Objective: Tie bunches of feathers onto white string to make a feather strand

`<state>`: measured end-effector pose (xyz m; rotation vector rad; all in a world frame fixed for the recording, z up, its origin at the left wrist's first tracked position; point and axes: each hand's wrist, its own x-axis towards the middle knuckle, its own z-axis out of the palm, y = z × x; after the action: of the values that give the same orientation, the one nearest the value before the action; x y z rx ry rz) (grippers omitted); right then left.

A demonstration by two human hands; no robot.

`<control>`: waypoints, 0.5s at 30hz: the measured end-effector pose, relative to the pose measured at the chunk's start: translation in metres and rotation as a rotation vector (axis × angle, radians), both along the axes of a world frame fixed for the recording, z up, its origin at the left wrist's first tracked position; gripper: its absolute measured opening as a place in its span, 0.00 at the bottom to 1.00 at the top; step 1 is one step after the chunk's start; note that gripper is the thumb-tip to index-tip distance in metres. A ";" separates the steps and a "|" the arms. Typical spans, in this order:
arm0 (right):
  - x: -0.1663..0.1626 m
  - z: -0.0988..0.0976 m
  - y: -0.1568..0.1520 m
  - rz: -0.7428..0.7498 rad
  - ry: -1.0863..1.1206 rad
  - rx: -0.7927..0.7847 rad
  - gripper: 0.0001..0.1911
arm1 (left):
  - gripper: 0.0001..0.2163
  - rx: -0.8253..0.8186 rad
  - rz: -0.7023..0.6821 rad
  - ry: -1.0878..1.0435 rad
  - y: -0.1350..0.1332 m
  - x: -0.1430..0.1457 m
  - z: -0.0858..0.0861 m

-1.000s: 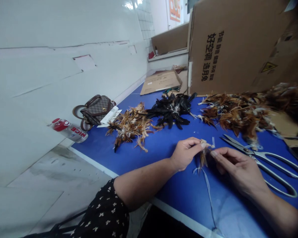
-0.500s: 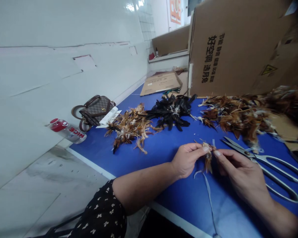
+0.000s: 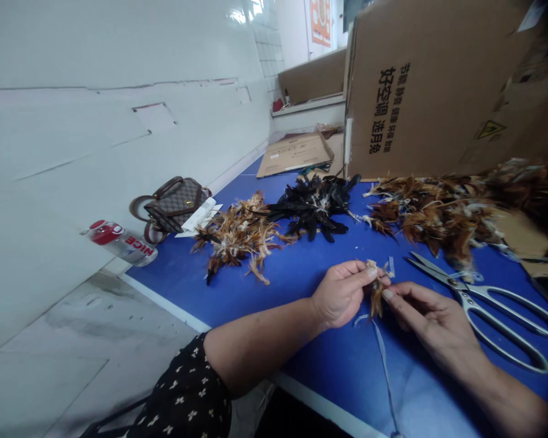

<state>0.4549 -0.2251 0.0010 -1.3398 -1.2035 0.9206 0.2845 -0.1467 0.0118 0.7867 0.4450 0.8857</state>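
Between thumb and fingers, my left hand pinches the top of a small bunch of brown feathers, whose tips hang down. My right hand is closed too, its thumb and forefinger pinching the right side of the same bunch. A thin pale ribbon trails below the bunch across the blue table toward its front edge. Just right of my right hand lie large scissors with silver handles, their blades slightly apart. What my fingertips grip exactly is partly covered.
Piles of tan feathers, black feathers and brown feathers lie across the table. A tall cardboard box stands behind. A handbag and a clear bottle with a red cap sit at the left by the wall.
My right hand has shifted slightly down and left, its fingertips now lower on the feather bunch. My left hand keeps its pinch, nearly in place.
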 end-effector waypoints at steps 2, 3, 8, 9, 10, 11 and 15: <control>0.006 -0.005 0.000 -0.009 0.001 -0.005 0.25 | 0.22 0.000 -0.003 0.002 0.000 0.000 -0.001; 0.009 -0.007 0.000 -0.028 0.009 -0.005 0.25 | 0.22 0.001 -0.008 0.011 0.000 0.000 -0.002; 0.016 -0.010 0.004 -0.088 0.072 0.002 0.25 | 0.27 -0.004 -0.064 0.081 -0.001 -0.001 -0.009; 0.015 -0.008 0.005 -0.092 0.080 0.001 0.26 | 0.28 -0.004 -0.072 0.096 -0.002 -0.001 -0.010; 0.014 -0.007 0.005 -0.097 0.084 -0.002 0.27 | 0.28 -0.002 -0.081 0.111 -0.002 0.000 -0.011; 0.012 -0.006 0.005 -0.103 0.087 -0.005 0.27 | 0.29 0.003 -0.090 0.125 -0.003 0.000 -0.011; 0.007 -0.006 0.003 -0.100 0.104 -0.001 0.24 | 0.31 0.031 -0.098 0.153 -0.001 0.001 -0.013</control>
<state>0.4614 -0.2218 -0.0048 -1.3244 -1.0475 0.9082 0.2859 -0.1480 -0.0016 0.9011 0.5235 0.7452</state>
